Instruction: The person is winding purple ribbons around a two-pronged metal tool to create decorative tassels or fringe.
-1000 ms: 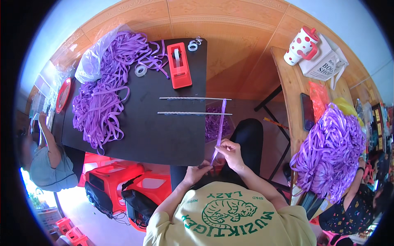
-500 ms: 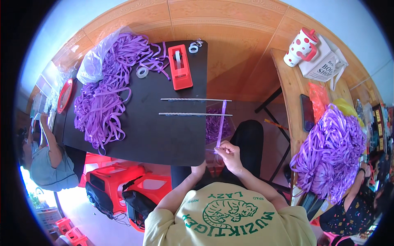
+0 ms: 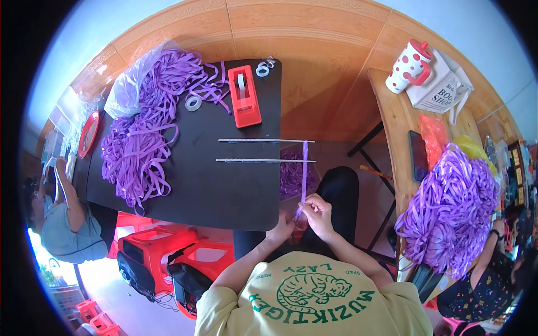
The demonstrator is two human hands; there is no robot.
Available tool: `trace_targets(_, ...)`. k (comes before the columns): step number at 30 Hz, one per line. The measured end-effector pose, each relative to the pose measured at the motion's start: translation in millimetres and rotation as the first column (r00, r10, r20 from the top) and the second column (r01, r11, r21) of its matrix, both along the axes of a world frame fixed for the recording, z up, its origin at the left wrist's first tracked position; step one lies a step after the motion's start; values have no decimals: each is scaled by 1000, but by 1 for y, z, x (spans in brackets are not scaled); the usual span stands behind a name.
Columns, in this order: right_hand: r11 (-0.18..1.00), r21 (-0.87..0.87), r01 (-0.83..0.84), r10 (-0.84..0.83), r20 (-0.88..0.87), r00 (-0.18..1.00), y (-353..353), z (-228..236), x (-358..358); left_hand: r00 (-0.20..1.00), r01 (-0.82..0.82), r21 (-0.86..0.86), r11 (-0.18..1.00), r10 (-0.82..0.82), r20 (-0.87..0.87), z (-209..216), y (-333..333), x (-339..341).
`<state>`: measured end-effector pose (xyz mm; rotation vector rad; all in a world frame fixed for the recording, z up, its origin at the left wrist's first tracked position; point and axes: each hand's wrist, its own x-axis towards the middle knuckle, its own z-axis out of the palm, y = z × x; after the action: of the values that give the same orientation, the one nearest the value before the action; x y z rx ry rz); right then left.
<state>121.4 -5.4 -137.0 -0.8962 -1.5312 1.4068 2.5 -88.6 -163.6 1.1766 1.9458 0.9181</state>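
Observation:
A flat purple ribbon (image 3: 304, 182) hangs over two thin twisted metal rods, the far rod (image 3: 263, 140) and the near rod (image 3: 260, 161), which jut past the right edge of the black table. It runs down toward me, fairly straight, to my right hand (image 3: 318, 215), whose thumb and fingers pinch it. Close beside, at the table's near right corner, is my left hand (image 3: 282, 228). Its fingertips are closed around the ribbon's lower part, just below the right hand's fingers. Small finger details are hard to make out.
The black table (image 3: 224, 196) bears a heap of purple ribbon (image 3: 137, 151), a red tape dispenser (image 3: 245, 106) and tape rolls. More ribbon (image 3: 448, 213) piles on the wooden table (image 3: 386, 95), near a dotted tumbler (image 3: 408, 66) and phone. Red stools (image 3: 157, 252) stand below. Other people sit left and right.
My left hand has come up and right from beside the table corner to the ribbon at my right hand. The ribbon's hanging length now stands straighter, and my right hand has shifted slightly.

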Motion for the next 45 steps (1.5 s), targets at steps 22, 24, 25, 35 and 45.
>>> trace_targets(22,1000,19,9,-7,-119,993,73,56,-41,985,169,-214,962,-158,66,-6,-22,-4)
trace_targets(24,1000,-5,19,-20,-138,990,73,56,-43,984,169,-209,963,-153,91,-7,-22,-5)
trace_targets(25,999,-31,30,-34,-155,987,72,56,-44,982,170,-205,964,-148,117,-7,-22,-5)
trace_targets(35,977,-213,6,-53,-213,976,42,39,-32,985,136,-37,990,-139,-106,8,-23,-4)
trace_targets(45,977,-189,-101,106,17,994,9,24,-21,926,141,58,988,-111,-362,6,-24,-2)
